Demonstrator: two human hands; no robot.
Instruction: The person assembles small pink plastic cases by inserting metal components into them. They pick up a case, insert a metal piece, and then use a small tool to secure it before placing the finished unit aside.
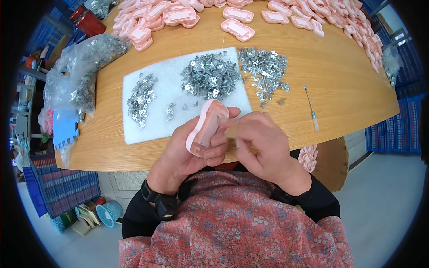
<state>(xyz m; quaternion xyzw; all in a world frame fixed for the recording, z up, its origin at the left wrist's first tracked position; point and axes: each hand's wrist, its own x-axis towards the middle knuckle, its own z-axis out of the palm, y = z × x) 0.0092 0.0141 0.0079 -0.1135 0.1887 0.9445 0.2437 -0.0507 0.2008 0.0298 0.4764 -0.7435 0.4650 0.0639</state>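
My left hand (178, 149) grips a pink plastic shell (205, 129), tilted, with its hollow side toward my right hand. The shell is long, with a waisted outline and a pale rim. Close beside it, my right hand (263, 145) has its fingers curled in a pinch. Its fingertips are smeared by motion, and whatever they hold cannot be made out. Beyond both hands lies a white foam mat (167, 107), bearing a large heap of small metal clips (210, 76) and a smaller heap of metal clips (142, 98). A few single pieces lie between these heaps.
More metal pieces (266, 71) lie right of the mat. A thin screwdriver-like tool (311, 109) rests farther right. Pink shells (237, 29) cover the table's far side. Clear bags (82, 67) of metal parts and a red jar (88, 22) stand left.
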